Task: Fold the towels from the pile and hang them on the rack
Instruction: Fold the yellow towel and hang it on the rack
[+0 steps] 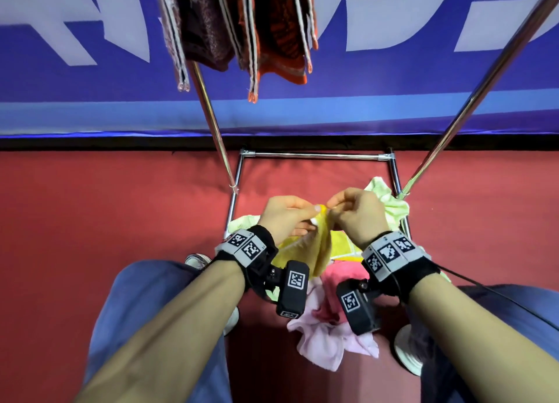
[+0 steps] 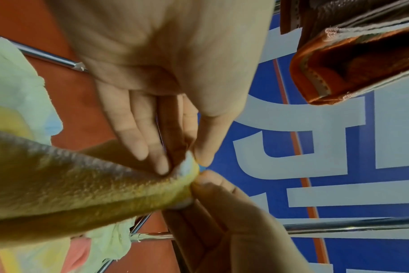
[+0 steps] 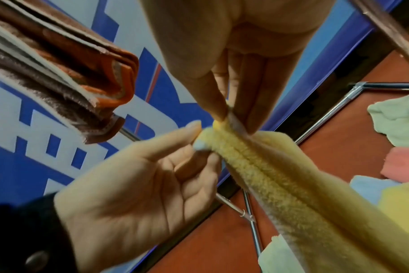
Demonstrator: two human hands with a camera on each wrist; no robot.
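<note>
A yellow towel (image 1: 320, 248) hangs bunched from its top edge above the pile. My left hand (image 1: 311, 215) pinches that edge between thumb and fingers, and my right hand (image 1: 335, 208) pinches it right beside, so the fingertips almost meet. In the left wrist view the left hand (image 2: 185, 164) grips the yellow towel (image 2: 82, 188) at its tip, with the right hand (image 2: 222, 212) below it. In the right wrist view the right hand (image 3: 234, 120) holds the towel's (image 3: 280, 184) folded edge. The pile (image 1: 332, 339) of pink, pale green and yellow towels lies on the floor beneath.
Brown (image 1: 205, 24) and orange (image 1: 281, 39) folded towels hang on the rack at the top. Its chrome poles (image 1: 211, 121) (image 1: 472, 100) slant down to a base frame (image 1: 314, 155) on the red floor. A blue banner (image 1: 90, 100) stands behind. My legs flank the pile.
</note>
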